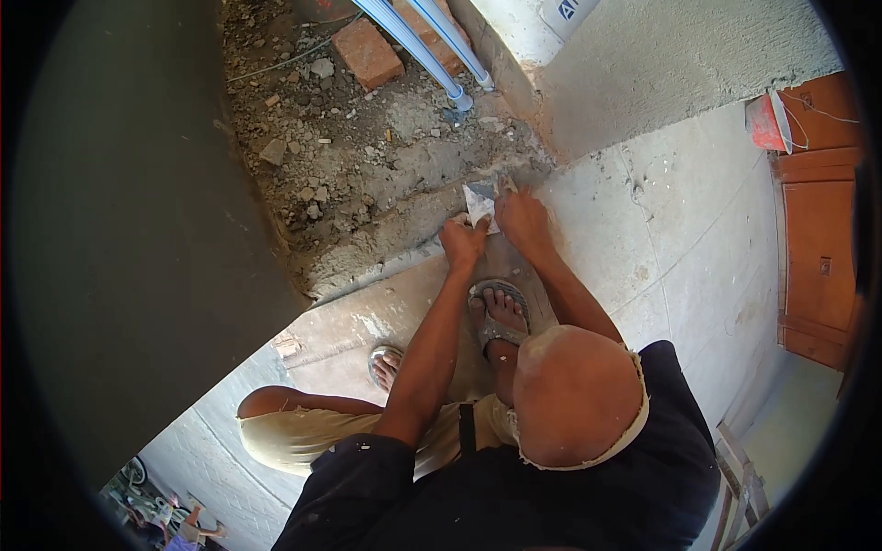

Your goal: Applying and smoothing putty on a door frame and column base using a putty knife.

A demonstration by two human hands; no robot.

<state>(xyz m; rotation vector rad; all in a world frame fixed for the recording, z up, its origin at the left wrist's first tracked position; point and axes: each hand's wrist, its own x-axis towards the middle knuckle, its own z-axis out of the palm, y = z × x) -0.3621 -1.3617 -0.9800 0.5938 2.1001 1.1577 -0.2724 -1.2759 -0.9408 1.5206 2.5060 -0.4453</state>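
Note:
My left hand [464, 241] has thumb and fingers closed on the lower left part of a small, pale, irregular flat piece [480, 200] with a grey upper portion. On the right side of that piece is my right hand [524, 222], fingers bent at the edge of the rough concrete ledge [404, 248]; what they grip is too small to make out. Both hands are low over the step, just beyond my sandalled foot [496, 312]. Dirt and rubble [331, 165] lie behind the ledge.
Two pipes [413, 46] reach into the rubble beside red bricks [366, 53]. A dark wall [138, 230] bounds the left, a concrete wall [661, 83] the upper right. A red bucket [767, 121] and wooden door [818, 266] are right. People and clutter [184, 523] are lower left.

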